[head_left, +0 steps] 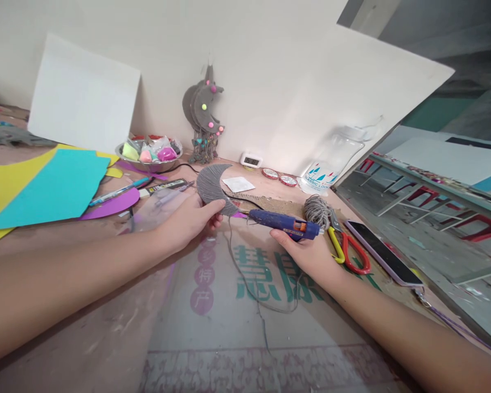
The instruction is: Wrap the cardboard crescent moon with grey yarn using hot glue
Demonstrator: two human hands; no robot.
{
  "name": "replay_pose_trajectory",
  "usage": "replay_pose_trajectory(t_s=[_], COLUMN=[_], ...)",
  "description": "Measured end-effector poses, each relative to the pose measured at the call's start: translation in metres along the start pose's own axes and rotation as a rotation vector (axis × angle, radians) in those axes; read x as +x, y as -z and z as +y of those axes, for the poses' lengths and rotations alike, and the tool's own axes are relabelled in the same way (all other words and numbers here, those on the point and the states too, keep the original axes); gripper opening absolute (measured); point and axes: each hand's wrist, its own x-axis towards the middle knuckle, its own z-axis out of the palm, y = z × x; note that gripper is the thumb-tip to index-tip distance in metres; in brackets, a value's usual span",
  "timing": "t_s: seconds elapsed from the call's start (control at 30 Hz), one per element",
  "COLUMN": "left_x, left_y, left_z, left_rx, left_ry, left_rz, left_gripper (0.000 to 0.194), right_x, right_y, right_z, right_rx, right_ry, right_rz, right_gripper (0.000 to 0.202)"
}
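Note:
My left hand [202, 215] pinches the lower tip of a crescent moon [210, 185] wrapped in grey yarn. A bit of purple shows at that tip, where the wrapping stops. In my right hand [303, 248] is a blue hot glue gun [280, 222], its nozzle pointing left, close to the purple tip; I cannot tell whether it touches. A loose strand of grey yarn [245, 284] hangs from the moon and loops over the printed plastic sheet [213, 349]. The ball of grey yarn [318, 212] lies just beyond the glue gun.
Scissors [355, 254] and a phone [384, 252] lie on the right. Turquoise foam sheets [53, 188], a pen [120, 191] and a bowl of clay packets [147, 164] are left. Behind stand a finished-looking moon ornament [204, 106], a small clock [251, 159] and a glass jar [331, 158].

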Motion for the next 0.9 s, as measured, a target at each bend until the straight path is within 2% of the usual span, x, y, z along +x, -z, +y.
replay_pose_trajectory(t_s=[0.17, 0.33, 0.6, 0.73, 0.9], left_x=[-0.001, -0.001, -0.003, -0.003, -0.002], left_y=[0.0, 0.0, -0.002, 0.0, 0.003], left_z=[0.0, -0.002, 0.003, 0.001, -0.003], left_rx=[-0.024, -0.026, -0.016, 0.007, 0.088], left_ry=[0.015, 0.005, 0.048, 0.059, 0.014], left_rz=[-0.031, -0.058, -0.037, -0.091, -0.085], left_gripper=[0.016, 0.016, 0.019, 0.021, 0.026], right_x=[0.0, 0.004, 0.02, 0.041, 0.091], right_y=[-0.002, 0.0, 0.021, 0.026, 0.015], right_z=[0.001, -0.001, -0.008, -0.004, 0.013], right_rx=[0.015, 0.031, 0.103, 0.055, -0.156], right_ry=[-0.082, -0.1, -0.035, -0.059, -0.128], right_rz=[0.013, 0.005, 0.075, 0.066, -0.007], right_gripper=[0.031, 0.028, 0.032, 0.033, 0.039])
